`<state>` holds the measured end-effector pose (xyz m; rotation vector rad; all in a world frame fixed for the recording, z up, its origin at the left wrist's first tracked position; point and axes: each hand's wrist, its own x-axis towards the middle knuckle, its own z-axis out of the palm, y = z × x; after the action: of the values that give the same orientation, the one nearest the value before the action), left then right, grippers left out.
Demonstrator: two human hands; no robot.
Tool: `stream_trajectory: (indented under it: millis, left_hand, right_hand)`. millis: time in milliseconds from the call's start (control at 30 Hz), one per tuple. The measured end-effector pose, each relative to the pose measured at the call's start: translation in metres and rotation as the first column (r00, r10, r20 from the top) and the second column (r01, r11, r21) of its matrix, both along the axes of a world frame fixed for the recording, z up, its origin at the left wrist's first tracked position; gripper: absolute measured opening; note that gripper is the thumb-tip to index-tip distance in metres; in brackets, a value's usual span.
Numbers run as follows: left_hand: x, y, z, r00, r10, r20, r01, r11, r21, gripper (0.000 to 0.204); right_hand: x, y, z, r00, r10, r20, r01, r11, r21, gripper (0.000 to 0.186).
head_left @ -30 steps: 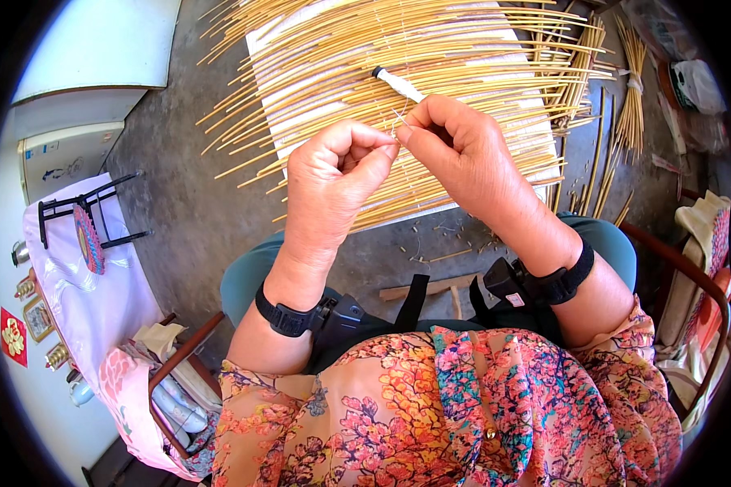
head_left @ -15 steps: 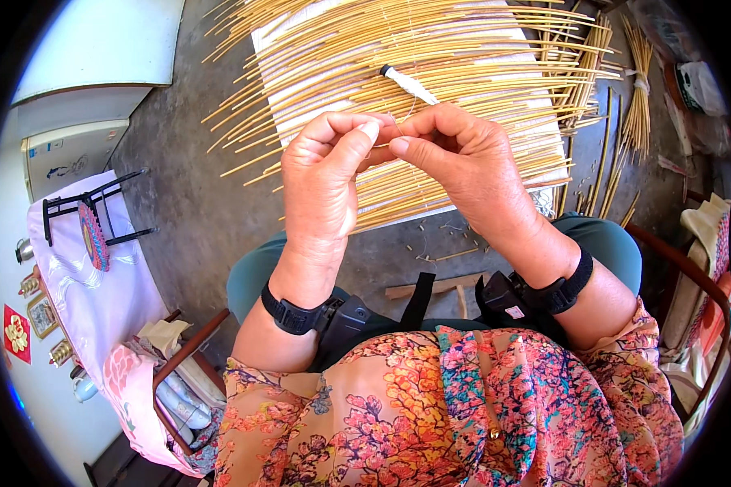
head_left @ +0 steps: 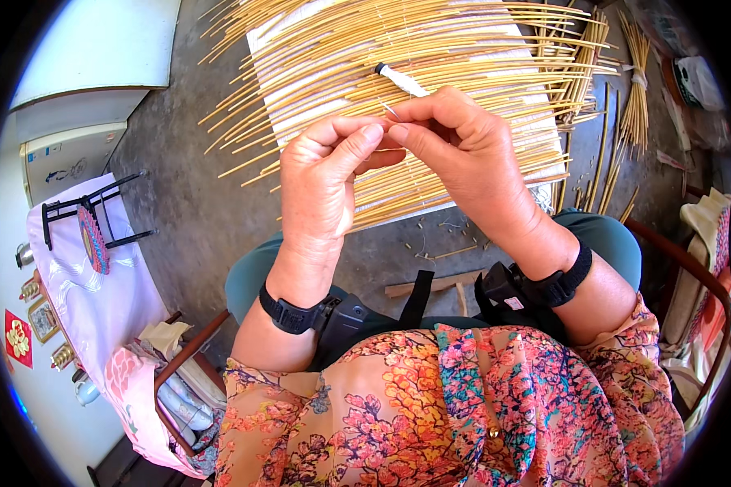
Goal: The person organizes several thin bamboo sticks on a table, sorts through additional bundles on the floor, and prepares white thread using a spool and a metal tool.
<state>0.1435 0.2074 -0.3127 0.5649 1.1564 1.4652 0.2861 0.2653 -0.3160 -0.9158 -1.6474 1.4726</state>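
My left hand [head_left: 323, 183] and my right hand [head_left: 473, 158] meet fingertip to fingertip above a layer of thin yellow sticks [head_left: 325, 105]. Both are closed in a pinch of thumb and forefinger. A thin, shiny, needle-like piece [head_left: 389, 108] pokes up at the right fingertips. What the left fingertips pinch is too small to make out. Just beyond my hands lies a white, tapered bobbin [head_left: 404, 80] with a black end, partly covered by my right hand. Rows of pale thread [head_left: 408, 36] cross the sticks.
The sticks rest on a white board [head_left: 266, 50], overhanging both sides. Bundled sticks [head_left: 635, 97] lie at the right. Offcuts [head_left: 455, 253] litter the floor before my knees. Wooden chairs [head_left: 188, 349] flank me; a cloth-covered table [head_left: 110, 300] stands left.
My fingertips have drawn closer together, and the needle-like piece now shows above them. The thread seen earlier between bobbin and fingers is harder to see.
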Motion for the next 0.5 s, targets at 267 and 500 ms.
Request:
stream_trajectory:
  millis: [267,500]
  left_hand:
    - [-0.0044,-0.0001,-0.0008,0.985,-0.137,0.104,0.144,0.987,-0.072,0.013]
    - [-0.0034,-0.0006,-0.0005,0.982,-0.179,0.058,0.184,0.979,-0.091,0.013]
  right_hand:
    - [-0.0004,0.0050,-0.0011,0.995,-0.037,0.088,0.004,0.935,0.355,0.007]
    - [-0.0015,0.0070,-0.0060,0.984,-0.047,0.174,-0.018,0.934,0.358,0.008]
